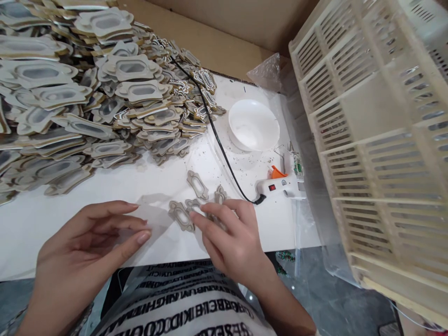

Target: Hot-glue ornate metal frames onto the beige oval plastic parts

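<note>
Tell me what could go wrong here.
The cord runs from the tool onto the pile, so a tug might drag pieces down.
The pile is stacked unevenly, with pieces tilted; a knock could make some slide.
The tool lies near the right side of the table, not far from the right hand; a careless sweep might push it off.

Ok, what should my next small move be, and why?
I'd probably pinch one of the small frame-shaped pieces with your right hand: its fingertips are right over that group on the white table, while your left hand is nearby, open, with nothing visible in it.
</note>
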The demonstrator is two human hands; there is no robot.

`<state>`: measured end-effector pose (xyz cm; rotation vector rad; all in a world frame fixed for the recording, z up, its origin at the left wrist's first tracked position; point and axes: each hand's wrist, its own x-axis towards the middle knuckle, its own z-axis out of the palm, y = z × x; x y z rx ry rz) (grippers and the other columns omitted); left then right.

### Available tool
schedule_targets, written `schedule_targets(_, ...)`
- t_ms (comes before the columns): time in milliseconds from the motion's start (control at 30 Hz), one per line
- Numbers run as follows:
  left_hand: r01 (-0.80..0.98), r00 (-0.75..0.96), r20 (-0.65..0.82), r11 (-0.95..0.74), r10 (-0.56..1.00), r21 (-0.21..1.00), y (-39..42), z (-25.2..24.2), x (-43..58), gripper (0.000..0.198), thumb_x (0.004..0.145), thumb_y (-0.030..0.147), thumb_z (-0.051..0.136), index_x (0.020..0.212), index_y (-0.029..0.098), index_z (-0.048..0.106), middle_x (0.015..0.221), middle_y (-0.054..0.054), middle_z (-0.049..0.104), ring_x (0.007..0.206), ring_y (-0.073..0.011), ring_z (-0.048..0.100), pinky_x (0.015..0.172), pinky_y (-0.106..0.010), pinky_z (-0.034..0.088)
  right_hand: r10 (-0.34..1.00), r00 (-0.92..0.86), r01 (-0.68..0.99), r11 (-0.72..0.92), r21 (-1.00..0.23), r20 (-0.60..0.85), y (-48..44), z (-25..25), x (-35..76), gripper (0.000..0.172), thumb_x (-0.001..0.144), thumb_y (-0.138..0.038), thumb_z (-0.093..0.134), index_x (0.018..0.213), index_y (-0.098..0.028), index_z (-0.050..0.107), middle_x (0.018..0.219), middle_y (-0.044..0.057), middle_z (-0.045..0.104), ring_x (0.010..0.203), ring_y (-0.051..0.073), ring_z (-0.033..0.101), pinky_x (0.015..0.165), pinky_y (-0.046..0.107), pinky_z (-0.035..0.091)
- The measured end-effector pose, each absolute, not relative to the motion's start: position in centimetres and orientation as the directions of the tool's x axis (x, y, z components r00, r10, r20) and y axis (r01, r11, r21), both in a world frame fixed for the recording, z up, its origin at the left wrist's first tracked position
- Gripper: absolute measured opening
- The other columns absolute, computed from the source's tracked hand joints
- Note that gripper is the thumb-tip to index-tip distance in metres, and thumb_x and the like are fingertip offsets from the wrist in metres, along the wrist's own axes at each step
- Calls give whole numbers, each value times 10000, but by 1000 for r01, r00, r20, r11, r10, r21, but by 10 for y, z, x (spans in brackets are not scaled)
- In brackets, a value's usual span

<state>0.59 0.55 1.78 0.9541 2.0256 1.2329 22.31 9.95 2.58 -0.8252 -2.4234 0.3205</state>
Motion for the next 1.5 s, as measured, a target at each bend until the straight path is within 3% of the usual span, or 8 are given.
schedule_targets(233, 301, -514, -73, 259, 855, 918, 11, 20, 12, 328, 694, 334, 863, 971, 279, 697, 733, 46, 769, 635, -150, 752, 565, -104, 596, 594, -708, 461, 799, -386, 383, 96, 20, 222, 261, 920, -52, 590, 1067, -190, 755, 1109, 50, 755, 918, 219, 555, 814, 370, 459)
schedule_targets(500, 205, -201, -14, 56, 980, 977, 25, 29, 32, 326, 818, 153, 717, 1069, 354, 663, 774, 107, 770, 673, -97, 751, 704, -89, 599, 728, -587, 181, 546, -818, 355, 96, 34, 221, 161, 1000, -280, 618, 1022, -147, 706, 920, 47, 759, 841, 154, 649, 780, 307, 535)
schedule_targets(600, 201, -86, 13, 4, 996, 980, 27, 27, 32, 368, 842, 137, 693, 1107, 387, 640, 818, 133, 777, 674, -84, 751, 707, -79, 595, 768, -568, 99, 421, -901, 297, 94, 33, 219, 150, 1009, -276, 611, 944, -181, 706, 843, 13, 773, 771, 124, 686, 731, 274, 550)
schedule_targets(733, 265, -80, 14, 8, 997, 964, 26, 26, 31, 343, 840, 171, 719, 1087, 396, 645, 836, 142, 785, 689, -81, 756, 725, -67, 584, 822, -521, 105, 330, -938, 230, 95, 30, 226, 158, 988, -278, 646, 874, -196, 719, 772, -9, 772, 686, 107, 691, 655, 237, 556)
schedule_targets(833, 293, -167, -7, 56, 986, 954, 23, 27, 31, 294, 820, 177, 729, 1026, 378, 672, 795, 129, 779, 666, -94, 754, 697, -73, 588, 840, -424, 279, 476, -834, 338, 100, 26, 236, 96, 967, -158, 650, 903, -190, 714, 811, 3, 782, 726, 118, 704, 677, 242, 565)
schedule_targets(933, 271, -268, -38, 113, 963, 956, 22, 26, 29, 261, 810, 164, 736, 983, 354, 692, 751, 104, 774, 644, -126, 754, 655, -114, 617, 760, -386, 531, 646, -548, 523, 107, 21, 243, 116, 936, -78, 657, 908, -177, 710, 776, 23, 773, 683, 139, 679, 638, 270, 546)
schedule_targets(1033, 293, -235, -11, 81, 972, 953, 21, 23, 23, 266, 800, 168, 758, 980, 354, 697, 756, 101, 780, 613, -146, 752, 611, -129, 625, 683, -422, 637, 692, -341, 596, 111, 15, 243, 125, 934, -72, 652, 884, -171, 710, 719, 27, 751, 613, 147, 616, 581, 286, 509)
schedule_targets(1500, 376, -241, 62, 35, 969, 926, 20, 20, 13, 157, 791, 216, 780, 902, 308, 717, 768, 62, 786, 597, -177, 752, 592, -159, 638, 664, -517, 640, 719, -271, 540, 111, 14, 241, 127, 935, -48, 637, 900, -110, 742, 764, 70, 735, 692, 179, 512, 620, 300, 503)
